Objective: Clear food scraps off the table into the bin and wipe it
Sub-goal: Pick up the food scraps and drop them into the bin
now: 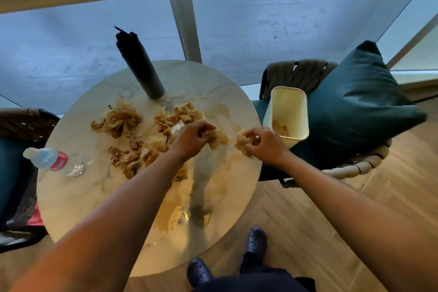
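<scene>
Scraps mid-transfer, spill risk at table edge.
Right hand (265, 144) gripping scrap wad (243, 146) frame centre, short of bin (289, 114); left hand (193, 137) pinching, apparently, scraps (151, 140) on table (78, 197); fragments liable to drop floorward.

Scraps (147, 135) lie spread over the middle of the desk (78, 197); a tall flask (139, 66) stands upright behind them, near the far edge; a bottle (51, 159) lies on its side at the left edge; the bin (289, 114) sits on a chair (355, 168) just off the right edge, with a cushion (360, 97) to its right; both hands, left (193, 138) and right (266, 144), grip scraps near the right edge.
</scene>
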Motion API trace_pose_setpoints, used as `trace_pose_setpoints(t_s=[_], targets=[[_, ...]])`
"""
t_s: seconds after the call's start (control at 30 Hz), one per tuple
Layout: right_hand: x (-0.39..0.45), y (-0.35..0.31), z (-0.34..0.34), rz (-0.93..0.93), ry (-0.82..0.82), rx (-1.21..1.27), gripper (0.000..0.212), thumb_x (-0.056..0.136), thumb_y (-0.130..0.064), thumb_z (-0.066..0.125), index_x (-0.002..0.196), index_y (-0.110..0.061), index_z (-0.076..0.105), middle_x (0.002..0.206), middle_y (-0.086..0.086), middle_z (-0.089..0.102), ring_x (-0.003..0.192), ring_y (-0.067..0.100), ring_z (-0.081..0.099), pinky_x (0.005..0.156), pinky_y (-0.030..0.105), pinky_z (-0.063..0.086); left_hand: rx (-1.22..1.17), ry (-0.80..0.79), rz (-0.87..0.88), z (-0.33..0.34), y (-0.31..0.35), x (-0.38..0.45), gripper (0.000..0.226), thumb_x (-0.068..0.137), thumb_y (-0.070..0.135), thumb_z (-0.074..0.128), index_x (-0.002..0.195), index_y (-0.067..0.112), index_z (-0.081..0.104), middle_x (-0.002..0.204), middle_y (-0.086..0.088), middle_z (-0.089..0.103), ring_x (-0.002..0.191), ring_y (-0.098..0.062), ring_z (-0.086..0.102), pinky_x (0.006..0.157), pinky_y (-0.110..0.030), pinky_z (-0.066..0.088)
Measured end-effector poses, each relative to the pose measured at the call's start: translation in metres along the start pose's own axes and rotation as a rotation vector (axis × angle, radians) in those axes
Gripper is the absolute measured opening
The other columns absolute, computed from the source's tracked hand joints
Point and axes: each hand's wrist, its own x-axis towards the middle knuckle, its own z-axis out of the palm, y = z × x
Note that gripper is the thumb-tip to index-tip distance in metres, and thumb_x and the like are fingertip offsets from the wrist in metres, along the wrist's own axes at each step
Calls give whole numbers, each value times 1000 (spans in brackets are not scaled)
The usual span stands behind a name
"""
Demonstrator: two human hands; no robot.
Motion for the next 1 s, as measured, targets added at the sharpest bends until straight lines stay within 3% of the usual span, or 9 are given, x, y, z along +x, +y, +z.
trace_pose_setpoints(t_s=[0.2, 0.3, 0.47, 0.67, 0.8, 0.87, 0.93, 1.0], targets=[[-18, 29, -29, 95, 111, 3, 28, 85, -17, 73, 113, -13, 70, 116, 8, 62, 97, 22, 66, 93, 37, 56, 9, -29, 12, 30, 36, 27, 8, 93, 28, 72, 99, 29, 68, 96, 12, 71, 89, -5, 68, 83, -29, 57], [-26, 45, -49, 136, 159, 28, 25, 87, -16, 71, 112, -14, 70, 113, 6, 68, 99, 21, 67, 90, 32, 55, -23, -62, 60, 51, 59, 42, 11, 92, 26, 72, 101, 23, 68, 102, 6, 71, 89, -7, 71, 80, -25, 58], [-26, 78, -81, 234, 317, -2, 23, 84, -18, 69, 108, -20, 70, 107, 3, 71, 96, 21, 65, 86, 36, 55, 20, -52, 156, 86, 94, 75, 14, 93, 22, 72, 104, 15, 69, 107, -2, 63, 88, -13, 69, 72, -17, 56], [4, 108, -115, 261, 415, 21, 30, 85, -11, 70, 113, -15, 61, 103, 5, 71, 87, 19, 67, 75, 22, 46, -31, -37, 145, 125, 129, 114, 20, 94, 23, 71, 109, 11, 68, 108, -5, 66, 93, -18, 70, 80, -29, 60], [31, 120, -125, 256, 329, 39, 38, 86, -14, 73, 122, -18, 62, 110, 3, 71, 88, 13, 68, 78, 17, 46, -114, -211, 71, 143, 140, 136, 54, 89, 21, 76, 138, 18, 54, 136, -8, 59, 115, -22, 65, 82, -22, 56], [42, 128, -126, 255, 229, 38, 46, 87, -14, 71, 130, -25, 60, 109, 4, 71, 88, 12, 69, 74, 13, 46, -77, -282, 59, 152, 137, 142, 66, 89, 24, 77, 147, 25, 45, 146, -8, 53, 122, -25, 62, 86, -26, 50], [49, 136, -126, 252, 164, 21, 51, 89, -11, 67, 136, -28, 57, 100, 7, 71, 87, 14, 69, 66, 5, 41, -55, -290, 40, 157, 130, 144, 70, 90, 26, 76, 151, 27, 41, 150, -7, 49, 123, -26, 62, 90, -32, 51], [54, 139, -125, 249, 133, 10, 52, 90, -11, 64, 138, -29, 56, 97, 7, 71, 90, 17, 69, 68, 9, 43, -57, -268, 21, 159, 126, 143, 65, 92, 25, 73, 149, 26, 43, 149, -6, 50, 121, -25, 63, 92, -33, 52]])
